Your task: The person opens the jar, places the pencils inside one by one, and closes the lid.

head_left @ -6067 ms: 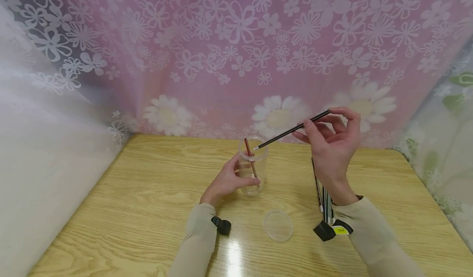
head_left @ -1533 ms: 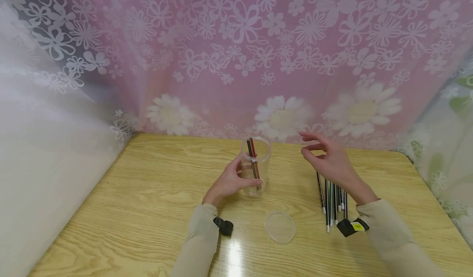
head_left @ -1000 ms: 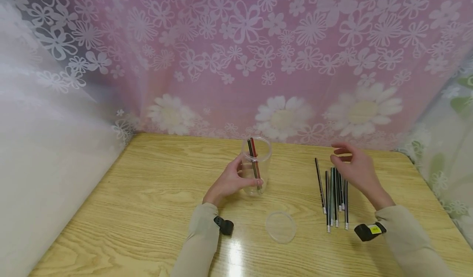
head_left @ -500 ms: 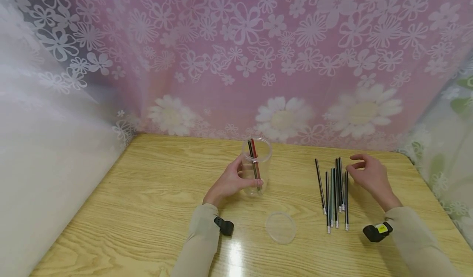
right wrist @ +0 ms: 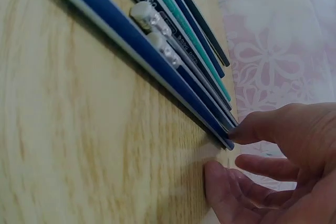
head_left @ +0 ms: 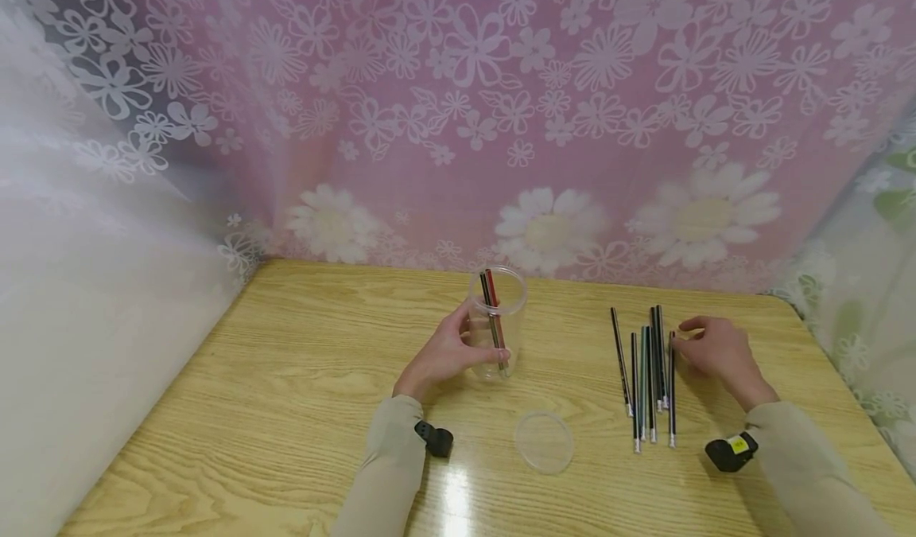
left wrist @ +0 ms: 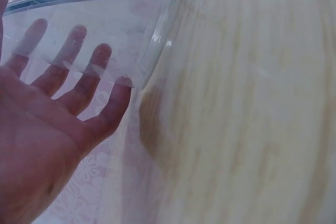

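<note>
I log one cup (head_left: 512, 332), left hand (head_left: 445, 352) gripping it. Right hand (head_left: 721, 357): fingers parted, one touching a blue pencil (right wrist: 151, 64).

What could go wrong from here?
The right grip seems to touch the slim blue pencil only near its end, so it may slip or roll. The dark, eraser-tipped pencils alongside could get nudged. If the left grip loosens, the tall clear plastic cup might tip, since the slim red and dark pencils inside lean to one side.

Illegible lettering on pencils (right wrist: 184, 44), unreadable yellow label (head_left: 739, 444) on right wrist camera (head_left: 721, 457)
</note>
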`<action>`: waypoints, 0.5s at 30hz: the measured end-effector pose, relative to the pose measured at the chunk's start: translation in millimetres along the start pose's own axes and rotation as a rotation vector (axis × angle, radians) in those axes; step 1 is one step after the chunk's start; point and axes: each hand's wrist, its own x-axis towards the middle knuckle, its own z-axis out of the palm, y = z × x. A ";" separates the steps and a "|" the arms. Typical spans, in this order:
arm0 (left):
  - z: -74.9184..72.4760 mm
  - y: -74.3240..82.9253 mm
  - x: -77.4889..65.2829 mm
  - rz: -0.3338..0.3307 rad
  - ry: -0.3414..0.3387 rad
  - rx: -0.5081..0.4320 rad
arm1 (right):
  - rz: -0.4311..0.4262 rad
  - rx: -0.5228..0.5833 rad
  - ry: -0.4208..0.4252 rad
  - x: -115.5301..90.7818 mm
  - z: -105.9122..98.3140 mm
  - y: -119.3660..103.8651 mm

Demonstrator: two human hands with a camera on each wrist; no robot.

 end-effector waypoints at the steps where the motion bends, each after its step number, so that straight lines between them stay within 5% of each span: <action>1: 0.0 -0.1 0.1 0.000 0.001 0.001 | -0.001 -0.010 -0.011 -0.1 -0.7 -0.1; 15: -0.1 1.1 -1.2 0.002 0.001 -0.006 | 0.002 0.055 -0.085 -3.7 1.1 -2.1</action>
